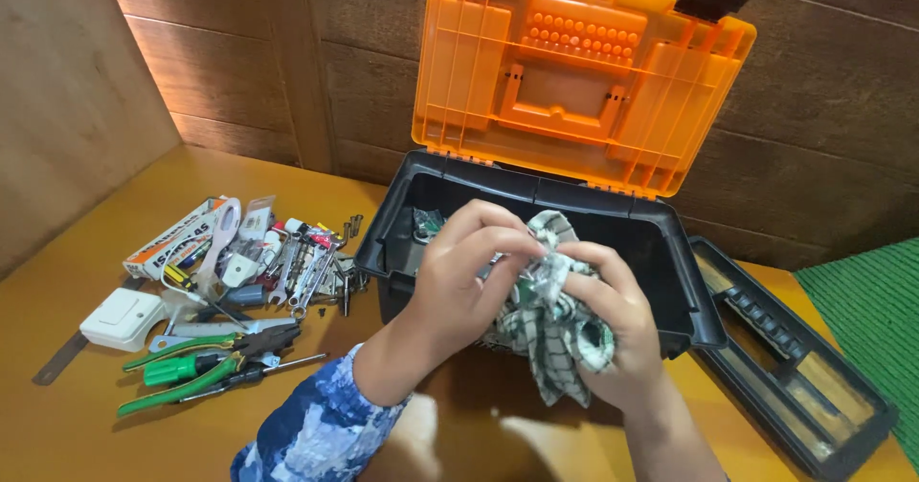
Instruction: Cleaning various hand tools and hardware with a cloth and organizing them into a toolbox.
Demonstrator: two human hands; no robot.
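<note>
A green-and-white checked cloth point(539, 334) is bunched between both my hands, over the front edge of a black toolbox point(397, 228). My left hand point(469, 276) pinches the cloth's upper part with its fingertips. Wrapped around the lower right of the cloth, my right hand point(613, 329) grips it; whether a small object sits inside the folds I cannot tell. The toolbox stands open with its orange lid point(574, 70) raised against the wooden wall. Part of its inside is hidden by my hands.
A heap of tools lies left on the wooden table: green-handled pliers point(191, 372), wrenches point(306, 271), a screwdriver, a white switch box point(120, 319), small packages. A black tray insert point(795, 367) rests right of the toolbox. A green mat point(871, 319) is at far right.
</note>
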